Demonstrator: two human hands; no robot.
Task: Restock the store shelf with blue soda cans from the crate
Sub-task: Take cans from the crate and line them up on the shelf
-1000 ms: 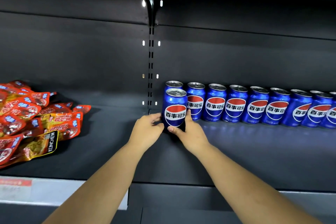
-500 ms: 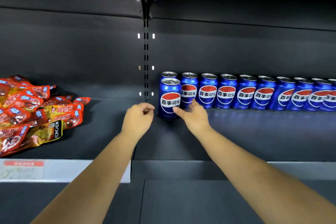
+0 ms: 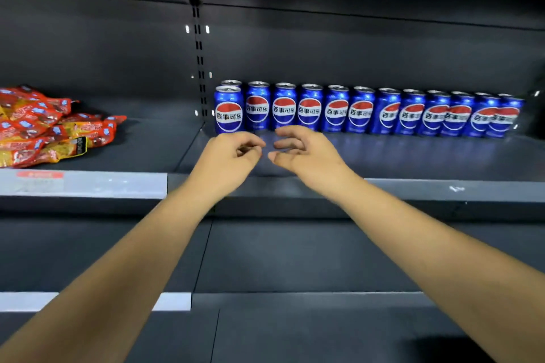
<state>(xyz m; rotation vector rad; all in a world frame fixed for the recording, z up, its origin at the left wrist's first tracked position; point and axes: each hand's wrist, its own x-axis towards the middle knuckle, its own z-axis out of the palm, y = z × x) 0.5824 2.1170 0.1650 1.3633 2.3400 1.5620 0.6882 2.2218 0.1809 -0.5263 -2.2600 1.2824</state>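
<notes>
**Front can at risk of being knocked into the row**

On the dark store shelf (image 3: 413, 156), a row of blue Pepsi cans (image 3: 362, 112) is lined up against the back panel, with one front can (image 3: 229, 110) set ahead of the leftmost. Nothing is held: the left hand (image 3: 227, 153) and right hand (image 3: 306, 150) hover just before the cans with fingers loosely curled, each grip empty. The crate is not seen. A careless sweep of either hand could tip the front can, and the closely packed row could be toppled in turn. Snack packets (image 3: 50, 127) lie well apart to the left.
</notes>
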